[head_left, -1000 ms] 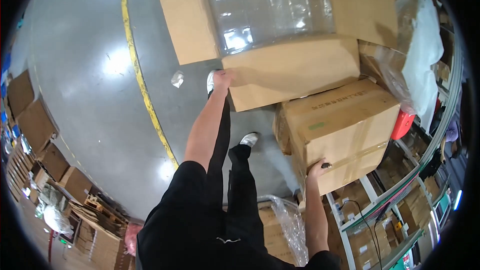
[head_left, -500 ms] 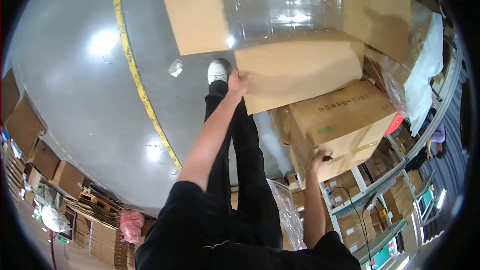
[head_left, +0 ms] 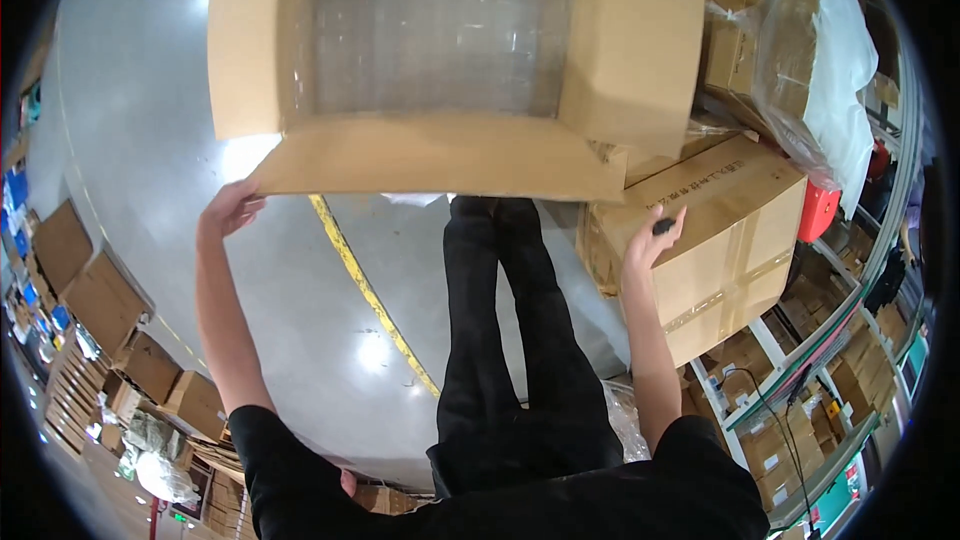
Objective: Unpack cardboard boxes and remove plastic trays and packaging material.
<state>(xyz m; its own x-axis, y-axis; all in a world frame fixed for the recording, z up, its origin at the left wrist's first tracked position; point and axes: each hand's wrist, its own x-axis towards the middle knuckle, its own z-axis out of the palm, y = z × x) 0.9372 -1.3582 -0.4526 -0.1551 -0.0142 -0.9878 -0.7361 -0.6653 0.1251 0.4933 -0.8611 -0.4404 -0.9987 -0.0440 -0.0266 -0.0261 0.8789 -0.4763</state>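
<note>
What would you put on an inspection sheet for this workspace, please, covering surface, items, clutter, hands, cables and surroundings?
Surface: grey floor, marked with a yellow line.
Items: open carton, flaps spread, clear plastic inside; taped carton at its lower right in view.
Clutter: crumpled clear wrap beside the right trouser leg.
Left hand: grips the near flap at its left corner.
Right hand: holds a small dark object, kind unclear; contact with the taped carton uncertain.
Cables: black cable by the shelving.
Surroundings: cardboard at left; white sheet and red object at right.
</note>
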